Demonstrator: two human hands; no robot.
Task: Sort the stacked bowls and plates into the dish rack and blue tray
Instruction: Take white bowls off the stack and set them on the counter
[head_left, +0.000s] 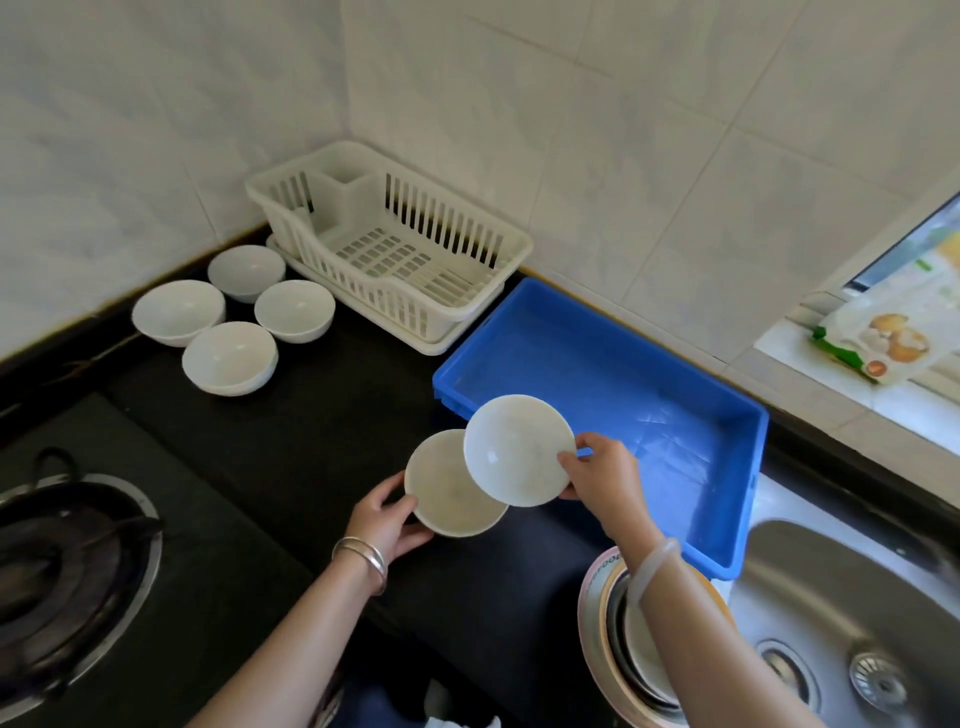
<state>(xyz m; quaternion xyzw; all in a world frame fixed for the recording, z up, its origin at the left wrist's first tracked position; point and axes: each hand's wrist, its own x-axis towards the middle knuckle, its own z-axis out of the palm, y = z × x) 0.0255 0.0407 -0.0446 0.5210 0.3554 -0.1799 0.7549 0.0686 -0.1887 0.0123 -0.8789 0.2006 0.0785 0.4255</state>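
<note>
My right hand grips the rim of a white bowl, tilted and lifted over the near-left corner of the blue tray. My left hand holds a second white bowl by its left rim, low over the black counter and partly behind the lifted bowl. The white dish rack stands in the back corner with nothing in it. Several white bowls sit apart on the counter left of the rack. The tray holds nothing.
A stack of plates sits at the counter's front edge under my right forearm. A steel sink lies to the right. A gas burner with a dark pan is at the left. A food packet rests on the window sill.
</note>
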